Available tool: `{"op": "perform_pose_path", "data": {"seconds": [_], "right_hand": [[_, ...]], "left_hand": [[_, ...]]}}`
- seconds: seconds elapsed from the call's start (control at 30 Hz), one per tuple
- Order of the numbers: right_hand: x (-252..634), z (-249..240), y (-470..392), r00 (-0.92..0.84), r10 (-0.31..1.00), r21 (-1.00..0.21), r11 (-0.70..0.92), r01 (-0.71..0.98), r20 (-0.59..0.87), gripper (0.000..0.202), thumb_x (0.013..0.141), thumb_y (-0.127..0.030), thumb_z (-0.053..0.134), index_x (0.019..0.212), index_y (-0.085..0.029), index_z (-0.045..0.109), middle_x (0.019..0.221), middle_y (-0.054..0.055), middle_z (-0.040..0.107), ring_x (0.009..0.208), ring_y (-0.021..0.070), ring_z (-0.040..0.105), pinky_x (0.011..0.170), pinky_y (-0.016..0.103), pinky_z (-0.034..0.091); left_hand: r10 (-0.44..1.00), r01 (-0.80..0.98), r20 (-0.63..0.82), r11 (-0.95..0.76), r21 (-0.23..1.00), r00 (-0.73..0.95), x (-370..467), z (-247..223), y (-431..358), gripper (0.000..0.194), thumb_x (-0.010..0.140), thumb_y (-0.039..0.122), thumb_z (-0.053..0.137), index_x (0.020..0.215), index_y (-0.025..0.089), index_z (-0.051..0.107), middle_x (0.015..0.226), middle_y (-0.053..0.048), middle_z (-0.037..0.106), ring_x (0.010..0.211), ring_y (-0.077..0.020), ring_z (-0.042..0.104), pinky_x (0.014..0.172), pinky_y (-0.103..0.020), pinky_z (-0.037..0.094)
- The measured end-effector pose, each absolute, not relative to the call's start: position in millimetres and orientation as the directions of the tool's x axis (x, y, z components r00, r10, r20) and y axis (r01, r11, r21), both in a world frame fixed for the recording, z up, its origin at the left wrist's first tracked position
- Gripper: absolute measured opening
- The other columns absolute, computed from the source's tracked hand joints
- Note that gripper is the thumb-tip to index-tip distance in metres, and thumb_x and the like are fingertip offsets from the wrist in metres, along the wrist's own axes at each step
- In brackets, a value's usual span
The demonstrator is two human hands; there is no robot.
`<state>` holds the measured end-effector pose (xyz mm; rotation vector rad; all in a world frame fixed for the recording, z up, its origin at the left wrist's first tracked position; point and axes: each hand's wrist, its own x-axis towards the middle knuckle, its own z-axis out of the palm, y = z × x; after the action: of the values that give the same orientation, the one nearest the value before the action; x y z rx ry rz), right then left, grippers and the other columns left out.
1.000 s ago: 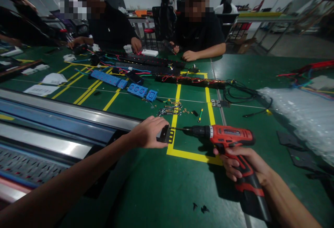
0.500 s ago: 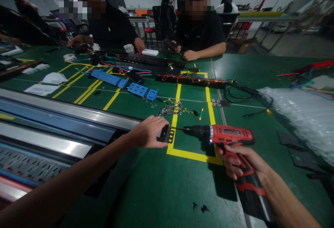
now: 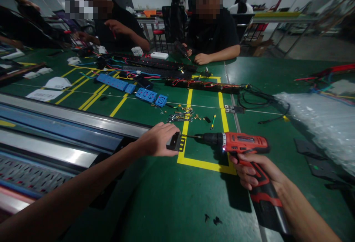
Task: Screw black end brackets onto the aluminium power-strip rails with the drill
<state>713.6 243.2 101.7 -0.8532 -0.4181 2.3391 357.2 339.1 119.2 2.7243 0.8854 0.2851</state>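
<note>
My left hand (image 3: 156, 140) pinches a small black part (image 3: 175, 142) on the green table (image 3: 172, 197); my right hand (image 3: 256, 173) grips the red drill (image 3: 240, 144) (light on), bit seemingly touching the part.

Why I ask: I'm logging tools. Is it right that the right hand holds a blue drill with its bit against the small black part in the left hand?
Not quite: the drill in the right hand is red, as the head view shows. Its bit does meet the small black part in the left hand.
</note>
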Motion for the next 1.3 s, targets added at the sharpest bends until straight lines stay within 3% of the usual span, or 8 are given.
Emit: {"op": "perform_pose_path", "data": {"seconds": [0.4, 0.8, 1.03, 1.3], "right_hand": [[713.5, 100.9, 244.0, -0.629, 0.619, -0.452, -0.781, -0.43, -0.471, 0.015, 0.088, -0.028, 0.063, 0.085, -0.014, 0.067, 0.048, -0.009, 0.041, 0.036, 0.0059, 0.04, 0.046, 0.023, 0.048], [713.7, 105.4, 242.6, -0.581, 0.632, -0.438, -0.775, -0.456, -0.514, 0.028, 0.084, -0.028, 0.067, 0.107, -0.012, 0.067, 0.049, -0.008, 0.049, 0.034, 0.0073, 0.043, 0.042, 0.025, 0.05], [712.3, 106.6, 241.3, -0.462, 0.665, -0.497, -0.746, -0.443, -0.586, 0.022, 0.082, -0.033, 0.07, 0.089, -0.012, 0.068, 0.051, -0.004, 0.055, 0.038, 0.0103, 0.051, 0.042, 0.027, 0.053], [708.6, 109.1, 237.1, -0.44, 0.68, -0.554, -0.733, -0.395, -0.587, 0.029, 0.085, -0.035, 0.067, 0.103, -0.012, 0.069, 0.053, 0.0, 0.064, 0.044, 0.0173, 0.064, 0.05, 0.034, 0.059]], "left_hand": [[0.606, 0.561, 0.086, -0.774, 0.295, 0.791, 358.9, 121.0, 338.5, 0.054, 0.078, 0.051, 0.068, 0.117, 0.016, 0.054, 0.109, -0.009, 0.064, 0.098, -0.0249, 0.058, 0.085, -0.038, 0.04], [0.595, 0.544, 0.11, -0.783, 0.301, 0.796, 357.7, 119.0, 338.9, 0.054, 0.079, 0.051, 0.066, 0.118, 0.016, 0.054, 0.109, -0.01, 0.064, 0.097, -0.0247, 0.058, 0.084, -0.039, 0.041], [0.599, 0.55, 0.102, -0.78, 0.298, 0.794, 358.4, 121.0, 337.9, 0.051, 0.079, 0.051, 0.066, 0.116, 0.017, 0.055, 0.108, -0.009, 0.064, 0.098, -0.0245, 0.057, 0.084, -0.037, 0.04], [0.601, 0.551, 0.111, -0.781, 0.295, 0.792, 358.2, 119.2, 338.3, 0.051, 0.08, 0.052, 0.064, 0.116, 0.017, 0.055, 0.106, -0.009, 0.064, 0.095, -0.024, 0.057, 0.083, -0.038, 0.039]]}}
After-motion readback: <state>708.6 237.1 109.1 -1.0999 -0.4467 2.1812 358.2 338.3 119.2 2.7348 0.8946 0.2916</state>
